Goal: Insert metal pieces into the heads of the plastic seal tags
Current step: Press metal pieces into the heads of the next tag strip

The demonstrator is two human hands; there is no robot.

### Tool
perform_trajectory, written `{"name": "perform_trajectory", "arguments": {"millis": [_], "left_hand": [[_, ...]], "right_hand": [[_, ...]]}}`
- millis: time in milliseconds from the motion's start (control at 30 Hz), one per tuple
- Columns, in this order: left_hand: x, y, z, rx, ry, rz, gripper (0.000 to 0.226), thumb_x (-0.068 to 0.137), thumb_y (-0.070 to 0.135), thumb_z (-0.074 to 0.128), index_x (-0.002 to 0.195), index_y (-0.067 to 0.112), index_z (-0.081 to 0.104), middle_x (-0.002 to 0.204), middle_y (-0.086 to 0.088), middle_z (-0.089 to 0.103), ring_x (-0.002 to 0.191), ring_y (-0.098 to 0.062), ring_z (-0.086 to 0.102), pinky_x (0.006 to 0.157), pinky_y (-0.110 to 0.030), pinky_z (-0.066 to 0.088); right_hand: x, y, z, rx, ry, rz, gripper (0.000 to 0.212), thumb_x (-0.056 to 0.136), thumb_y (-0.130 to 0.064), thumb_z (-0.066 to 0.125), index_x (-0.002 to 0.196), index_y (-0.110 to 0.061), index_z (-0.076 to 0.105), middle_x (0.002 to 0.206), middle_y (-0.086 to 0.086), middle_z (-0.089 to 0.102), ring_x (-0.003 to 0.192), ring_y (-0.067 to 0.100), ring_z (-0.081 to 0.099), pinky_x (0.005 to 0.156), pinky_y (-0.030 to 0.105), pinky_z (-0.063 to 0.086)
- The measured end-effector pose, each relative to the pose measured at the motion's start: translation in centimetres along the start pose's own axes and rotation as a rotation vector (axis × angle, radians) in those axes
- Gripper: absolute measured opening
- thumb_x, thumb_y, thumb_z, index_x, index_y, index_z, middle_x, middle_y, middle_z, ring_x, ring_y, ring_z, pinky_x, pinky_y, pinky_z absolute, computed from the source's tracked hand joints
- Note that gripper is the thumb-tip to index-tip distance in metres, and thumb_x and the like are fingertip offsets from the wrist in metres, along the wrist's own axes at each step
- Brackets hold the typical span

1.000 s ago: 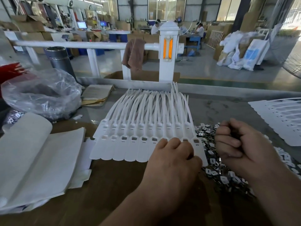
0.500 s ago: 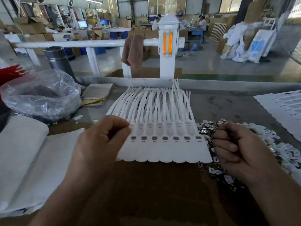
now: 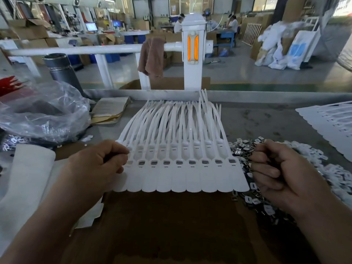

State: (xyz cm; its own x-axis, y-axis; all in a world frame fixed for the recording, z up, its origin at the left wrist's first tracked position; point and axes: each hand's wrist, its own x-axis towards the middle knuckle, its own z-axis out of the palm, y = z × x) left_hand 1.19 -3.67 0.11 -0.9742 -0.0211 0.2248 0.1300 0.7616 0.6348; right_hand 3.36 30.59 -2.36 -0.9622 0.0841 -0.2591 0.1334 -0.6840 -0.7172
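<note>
Item: strip of white plastic seal tags (image 3: 182, 168), joined side by side, flat on the brown work surface (image 3: 171, 225) straight ahead of me, tails fanned away toward the far rail.
Head slots: most show a dark metal insert; the leftmost is under my fingers and cannot be read.
My left hand (image 3: 99, 164): a second ago at the right end of the strip, now at the left end, curled, fingertips pinched at the first head; whether it holds a piece I cannot tell. I judge a new pass starts here.
My right hand (image 3: 276, 172): loosely clenched over the heap of metal pieces (image 3: 245, 147), contents hidden.
Surroundings: clear plastic bag (image 3: 43, 113) left, more tag strips (image 3: 331, 126) right.
</note>
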Motion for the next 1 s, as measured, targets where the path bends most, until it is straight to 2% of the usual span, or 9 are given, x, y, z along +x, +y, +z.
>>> {"name": "perform_trajectory", "arguments": {"millis": [133,233,333,533,700,833,1000], "left_hand": [[0.0,-0.3,-0.1,0.056,-0.013,0.013,0.023,0.087,0.036,0.060,0.087,0.059,0.058,0.080,0.033,0.063,0.073,0.014,0.059,0.050,-0.018,0.048],[0.0,-0.1,0.2,0.162,0.021,0.033,0.016,0.085,0.038,0.062,0.078,0.051,0.057,0.073,0.025,0.060,0.065,0.001,0.061,0.050,-0.016,0.045],[0.1,0.4,0.4,0.256,0.005,0.079,0.019,0.086,0.036,0.062,0.076,0.048,0.051,0.076,0.026,0.055,0.070,0.002,0.055,0.056,-0.018,0.042],[0.6,0.7,0.3,0.326,-0.063,0.075,0.008,0.090,0.037,0.060,0.088,0.044,0.056,0.087,0.024,0.055,0.083,-0.001,0.054,0.069,-0.025,0.048],[0.9,0.8,0.7,0.403,-0.066,0.082,0.004,0.091,0.039,0.058,0.094,0.041,0.059,0.089,0.022,0.054,0.081,0.000,0.051,0.062,-0.021,0.039],[1.1,0.3,0.7,0.438,-0.057,0.112,0.005,0.091,0.040,0.057,0.094,0.042,0.061,0.094,0.020,0.057,0.085,-0.001,0.050,0.064,-0.021,0.039],[1.0,-0.8,0.8,0.429,0.004,0.129,0.018,0.092,0.038,0.055,0.106,0.039,0.065,0.093,0.022,0.050,0.086,0.002,0.044,0.066,-0.016,0.031]], "right_hand": [[0.0,0.1,-0.1,-0.023,0.011,-0.012,0.029,0.102,-0.027,0.045,0.079,-0.012,0.055,0.061,-0.001,0.046,0.034,0.005,0.029,0.025,0.017,0.018],[0.0,0.1,-0.1,-0.040,0.012,-0.017,0.029,0.102,-0.027,0.044,0.078,-0.013,0.055,0.061,-0.002,0.044,0.034,0.004,0.029,0.026,0.017,0.018],[0.1,0.0,-0.1,-0.045,0.007,-0.020,0.029,0.102,-0.027,0.044,0.078,-0.014,0.053,0.062,-0.002,0.042,0.034,0.004,0.028,0.025,0.017,0.018],[0.2,-0.1,-0.3,-0.060,0.006,-0.024,0.027,0.101,-0.027,0.044,0.080,-0.013,0.053,0.061,-0.001,0.046,0.034,0.005,0.029,0.025,0.017,0.019],[0.2,-0.3,-0.4,-0.050,0.003,-0.014,0.028,0.101,-0.026,0.043,0.078,-0.014,0.053,0.060,-0.002,0.044,0.034,0.005,0.029,0.024,0.017,0.020],[0.1,-0.4,-0.3,-0.040,0.011,-0.015,0.028,0.101,-0.025,0.042,0.078,-0.014,0.053,0.060,-0.001,0.044,0.034,0.005,0.029,0.024,0.017,0.019],[0.0,-0.5,-0.3,-0.034,0.019,-0.026,0.026,0.100,-0.025,0.044,0.079,-0.013,0.054,0.061,-0.001,0.045,0.034,0.004,0.028,0.026,0.016,0.017]]}}
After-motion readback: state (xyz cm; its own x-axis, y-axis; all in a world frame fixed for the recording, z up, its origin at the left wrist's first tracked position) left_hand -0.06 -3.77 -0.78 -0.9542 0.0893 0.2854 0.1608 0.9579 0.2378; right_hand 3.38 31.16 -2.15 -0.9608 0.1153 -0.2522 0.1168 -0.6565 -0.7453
